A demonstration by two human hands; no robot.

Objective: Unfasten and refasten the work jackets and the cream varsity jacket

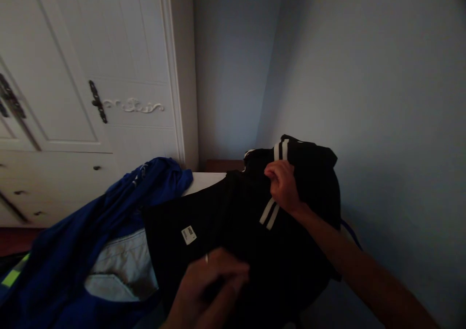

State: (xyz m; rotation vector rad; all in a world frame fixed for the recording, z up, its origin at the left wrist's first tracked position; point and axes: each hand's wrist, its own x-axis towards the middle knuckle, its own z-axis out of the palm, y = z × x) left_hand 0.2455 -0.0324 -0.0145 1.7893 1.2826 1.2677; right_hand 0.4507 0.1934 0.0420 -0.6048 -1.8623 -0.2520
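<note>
A black garment (218, 217) with white double stripes and a small white label lies spread over a pile of clothes. Its exact kind is hard to tell in the dim light. Over the striped part, my right hand (284, 186) is closed, fingers curled on the dark cloth between two pairs of stripes. Lower down, my left hand (213, 285) wears a ring and pinches with thumb and fingers together at the black cloth. What lies right between the fingertips is too dark to see clearly.
Blue clothing (73, 251) and light grey denim (124, 261) lie to the left. A white wardrobe (134, 52) with dark handles stands behind. A pale wall (382, 101) rises on the right, and a white surface (207, 177) shows beneath the clothes.
</note>
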